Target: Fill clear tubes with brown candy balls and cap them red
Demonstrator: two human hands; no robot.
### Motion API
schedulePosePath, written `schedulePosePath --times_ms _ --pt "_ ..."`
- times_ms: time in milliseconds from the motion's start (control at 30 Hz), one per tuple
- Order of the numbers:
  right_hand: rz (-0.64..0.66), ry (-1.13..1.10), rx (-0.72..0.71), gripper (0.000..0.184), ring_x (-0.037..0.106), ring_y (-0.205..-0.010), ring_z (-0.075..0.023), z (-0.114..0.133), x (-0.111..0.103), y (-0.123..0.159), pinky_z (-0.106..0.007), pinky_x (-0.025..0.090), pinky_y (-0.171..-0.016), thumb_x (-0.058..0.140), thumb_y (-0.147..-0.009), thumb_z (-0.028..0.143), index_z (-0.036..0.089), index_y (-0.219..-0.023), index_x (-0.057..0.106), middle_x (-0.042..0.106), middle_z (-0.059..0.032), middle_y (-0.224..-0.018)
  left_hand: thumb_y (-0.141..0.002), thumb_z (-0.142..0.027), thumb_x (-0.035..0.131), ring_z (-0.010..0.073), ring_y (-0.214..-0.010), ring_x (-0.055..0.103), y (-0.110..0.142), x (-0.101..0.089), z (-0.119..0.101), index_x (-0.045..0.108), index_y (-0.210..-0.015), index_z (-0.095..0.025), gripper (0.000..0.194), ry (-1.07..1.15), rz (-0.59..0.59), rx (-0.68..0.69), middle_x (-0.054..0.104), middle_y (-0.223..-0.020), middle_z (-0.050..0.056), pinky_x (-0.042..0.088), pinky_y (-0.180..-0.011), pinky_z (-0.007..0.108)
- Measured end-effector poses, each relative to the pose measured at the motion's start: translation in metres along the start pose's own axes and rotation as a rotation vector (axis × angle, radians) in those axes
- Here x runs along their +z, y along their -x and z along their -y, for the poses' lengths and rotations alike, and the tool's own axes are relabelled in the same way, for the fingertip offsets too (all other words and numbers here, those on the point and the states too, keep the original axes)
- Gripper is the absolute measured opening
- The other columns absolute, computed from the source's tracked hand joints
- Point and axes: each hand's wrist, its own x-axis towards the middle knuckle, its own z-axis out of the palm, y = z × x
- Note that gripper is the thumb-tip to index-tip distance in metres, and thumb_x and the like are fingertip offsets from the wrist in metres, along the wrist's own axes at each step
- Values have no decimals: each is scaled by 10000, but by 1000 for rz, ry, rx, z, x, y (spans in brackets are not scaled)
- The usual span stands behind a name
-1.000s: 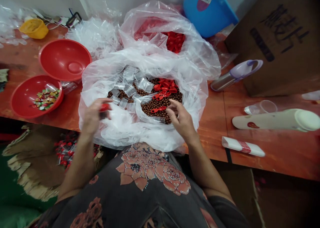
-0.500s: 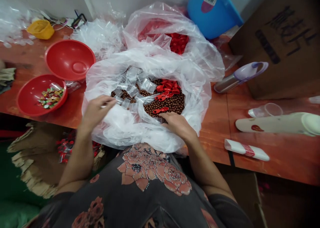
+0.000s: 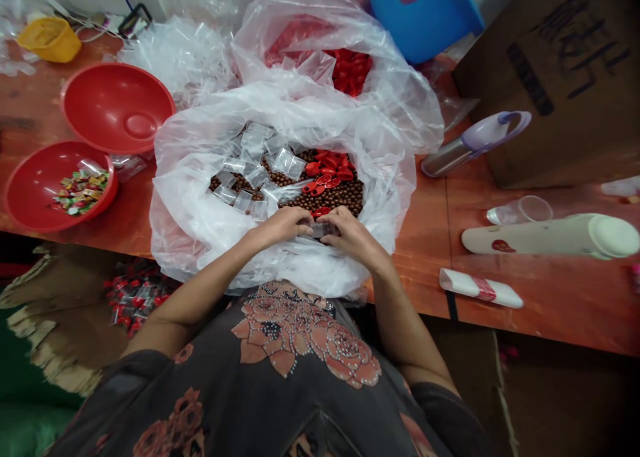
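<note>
My left hand (image 3: 286, 223) and my right hand (image 3: 354, 238) meet at the near side of an open white plastic bag (image 3: 205, 225). Pinched between their fingertips is a small clear plastic box (image 3: 323, 229), partly covered by the fingers. Brown beads (image 3: 345, 197) fill the bag's middle. Several red plastic pieces (image 3: 331, 161) lie on the beads, and one red piece (image 3: 320, 212) shows just beyond my fingertips. Several more small clear plastic boxes (image 3: 256, 139) rest in a loose heap on the left of the beads.
Left on the orange table (image 3: 423, 225) stand a red bowl (image 3: 90, 87) and another with small colourful packets (image 3: 83, 193). Behind sits a bag of red pieces (image 3: 353, 72). A bottle (image 3: 530, 235), tumbler (image 3: 457, 149), carton (image 3: 555, 77) and blue bucket (image 3: 430, 23) occupy the right.
My left hand has moved right from the clear boxes to meet my right hand. A clear box now shows between them. The view has shifted slightly, and a sleeve at far left is gone.
</note>
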Motion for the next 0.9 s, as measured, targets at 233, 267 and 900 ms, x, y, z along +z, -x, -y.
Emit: schedulePosePath --times_ms 233,267,900 --pt "-344 -25 5 454 564 -1095 -250 -14 -33 -16 -439 515 -908 629 -867 298 298 -1314 546 542 -64 -1168 -845 -257 590 209 -929 595 16 -8 17 713 -958 -158 194 37 -33 -101 691 -977 85 427 -834 319" --pt "-413 7 -4 544 531 -1176 -264 -13 -34 -20 -459 501 -946 624 -876 325 312 -1396 466 514 -72 -1269 -842 -261 588 209 -918 599 16 -10 17 717 -967 -155 208 22 -31 -130 698 -980 87 426 -823 314" --pt "-655 -126 266 259 595 -946 -232 -3 -13 1 -381 479 -820 533 -946 391 260 -1148 629 674 -57 -1045 -706 -255 736 139 -469 547 -42 7 20 687 -639 -158 128 409 -42 -354 580 -492 3 449 -555 280"
